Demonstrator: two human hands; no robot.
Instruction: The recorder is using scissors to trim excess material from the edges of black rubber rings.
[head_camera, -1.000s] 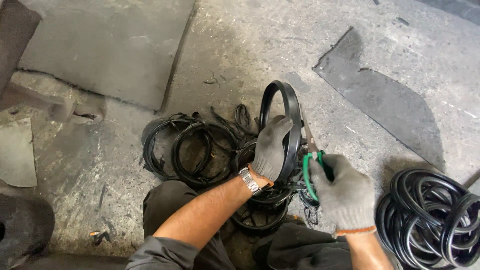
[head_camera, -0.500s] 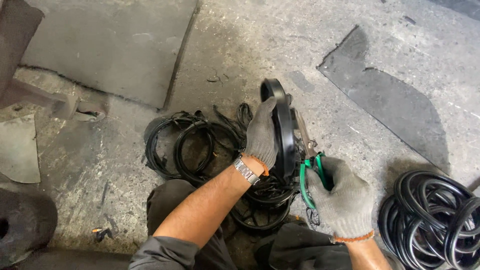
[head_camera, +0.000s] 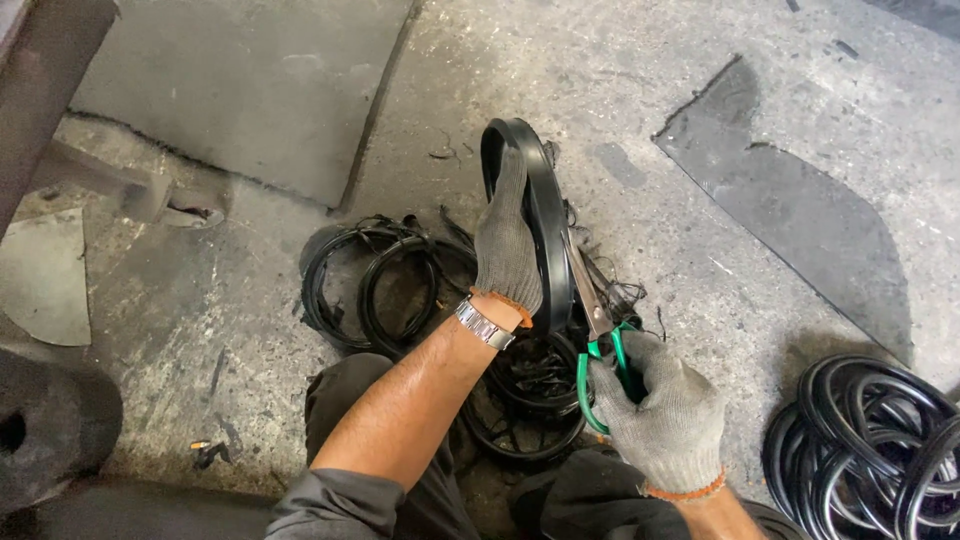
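Observation:
My left hand (head_camera: 507, 245), in a grey knit glove with a metal watch at the wrist, grips a black rubber ring (head_camera: 530, 165) held upright over the floor. My right hand (head_camera: 665, 415), also gloved, holds green-handled scissors (head_camera: 598, 335). The scissor blades lie against the right side of the ring. Beneath both hands sits a heap of black rubber trimmings (head_camera: 535, 380). Whether the blades are cutting into the rubber is hidden by the ring.
Loose black rubber rings (head_camera: 375, 285) lie on the concrete floor to the left. A stack of thick black rings (head_camera: 870, 440) sits at the lower right. A dark patch (head_camera: 790, 190) marks the floor at right. A dark round object (head_camera: 45, 425) stands at the left edge.
The ring has turned from face-on to edge-on in my left hand. The scissors have come up against its right side.

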